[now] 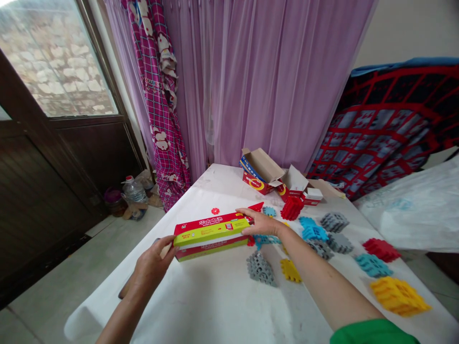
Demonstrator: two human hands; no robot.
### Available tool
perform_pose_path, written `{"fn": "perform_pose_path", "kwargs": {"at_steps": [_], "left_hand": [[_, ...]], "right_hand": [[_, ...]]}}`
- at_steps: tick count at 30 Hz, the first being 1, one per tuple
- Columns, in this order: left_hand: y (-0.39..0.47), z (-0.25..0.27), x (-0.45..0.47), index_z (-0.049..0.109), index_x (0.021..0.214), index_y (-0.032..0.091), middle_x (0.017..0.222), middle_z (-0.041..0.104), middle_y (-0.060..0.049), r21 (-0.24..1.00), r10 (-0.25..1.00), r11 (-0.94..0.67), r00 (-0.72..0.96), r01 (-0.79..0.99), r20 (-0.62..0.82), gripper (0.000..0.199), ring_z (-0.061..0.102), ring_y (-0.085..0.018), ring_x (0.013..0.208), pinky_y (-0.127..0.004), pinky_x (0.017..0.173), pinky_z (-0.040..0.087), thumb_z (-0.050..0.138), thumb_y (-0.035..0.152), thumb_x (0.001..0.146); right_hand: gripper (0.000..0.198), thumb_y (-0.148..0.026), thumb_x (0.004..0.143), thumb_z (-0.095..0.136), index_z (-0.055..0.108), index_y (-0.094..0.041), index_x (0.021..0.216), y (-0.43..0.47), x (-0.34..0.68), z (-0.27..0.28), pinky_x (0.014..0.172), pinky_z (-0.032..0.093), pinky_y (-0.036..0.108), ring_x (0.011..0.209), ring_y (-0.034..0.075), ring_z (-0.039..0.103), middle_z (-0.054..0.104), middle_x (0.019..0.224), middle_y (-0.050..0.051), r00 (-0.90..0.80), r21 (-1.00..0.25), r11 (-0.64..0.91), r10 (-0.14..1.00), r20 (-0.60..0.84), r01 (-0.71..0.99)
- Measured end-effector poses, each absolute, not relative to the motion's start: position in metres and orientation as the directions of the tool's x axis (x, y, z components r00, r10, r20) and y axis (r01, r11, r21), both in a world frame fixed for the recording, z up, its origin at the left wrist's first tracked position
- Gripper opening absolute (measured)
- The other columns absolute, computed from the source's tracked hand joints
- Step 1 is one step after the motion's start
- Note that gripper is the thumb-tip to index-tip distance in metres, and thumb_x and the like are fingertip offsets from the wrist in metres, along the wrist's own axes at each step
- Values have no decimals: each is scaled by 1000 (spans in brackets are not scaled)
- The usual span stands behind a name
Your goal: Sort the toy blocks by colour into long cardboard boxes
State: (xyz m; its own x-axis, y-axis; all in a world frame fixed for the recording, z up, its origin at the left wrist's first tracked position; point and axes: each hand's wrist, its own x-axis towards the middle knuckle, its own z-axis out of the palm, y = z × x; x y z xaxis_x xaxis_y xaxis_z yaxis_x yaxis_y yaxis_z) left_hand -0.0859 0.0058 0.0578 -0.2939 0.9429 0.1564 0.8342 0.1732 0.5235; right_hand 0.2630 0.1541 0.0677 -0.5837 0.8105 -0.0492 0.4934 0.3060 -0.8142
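A long red and yellow-green battery box (213,231) lies across the white-covered table, gripped at both ends. My left hand (156,260) pinches its left end between thumb and fingers. At the right end, my right hand (263,223) has its fingers over the top edge and its thumb on the front. Beneath and behind the right hand are blue plastic pieces (268,240). Near that wrist lie grey notched pieces (260,269) and a yellow one (290,271). Under my left forearm, a dark flat object (125,288) is mostly hidden.
Stacks of red (381,250), teal (374,265) and yellow pieces (399,296) stand along the table's right side. Open cardboard boxes (263,167) sit at the back corner. A small red piece (215,210) lies behind the battery box. Purple curtains (258,86) hang beyond the table.
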Motion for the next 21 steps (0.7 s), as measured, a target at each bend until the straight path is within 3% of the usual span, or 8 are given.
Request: {"fn": "perform_pose_path", "kwargs": {"at_steps": [6,21], "left_hand": [[14,55,-91,68,112,28,109,76,-3,558,943,140,-282,818,177,44,71,-25,99,-31,82,52,50,51,80],[23,67,-88,70,105,28,89,79,2,544,934,119,-279,831,221,37,73,-19,78,-26,70,54,51,49,82]], "right_hand": [[77,-34,69,76,53,-21,141,141,263,68,104,47,40,122,28,58,58,139,10,-519,-822,286,854,-14,492],[52,-42,75,72,68,-21,123,141,263,61,101,49,43,123,28,57,64,132,10,-546,-788,405,831,106,464]]}}
